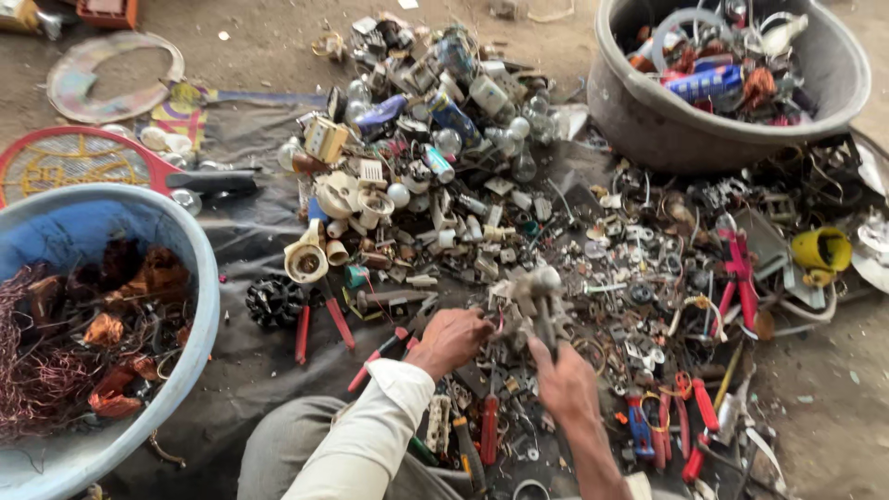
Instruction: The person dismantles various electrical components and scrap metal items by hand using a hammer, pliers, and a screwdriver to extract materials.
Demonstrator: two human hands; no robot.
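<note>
Left hand (451, 341) pinching grey metal scrap piece (526, 294) | right hand (563, 378) clamped on its lower end, steadying it over the dark floor sheet (250, 236) | I read both grips pressed together | red-handled pliers (319, 324) near | blue tub (199, 278) of copper wire leftward

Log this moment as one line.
left hand: gripping grey metal scrap piece | right hand: gripping same piece | around: red-handled pliers, blue tub
</note>
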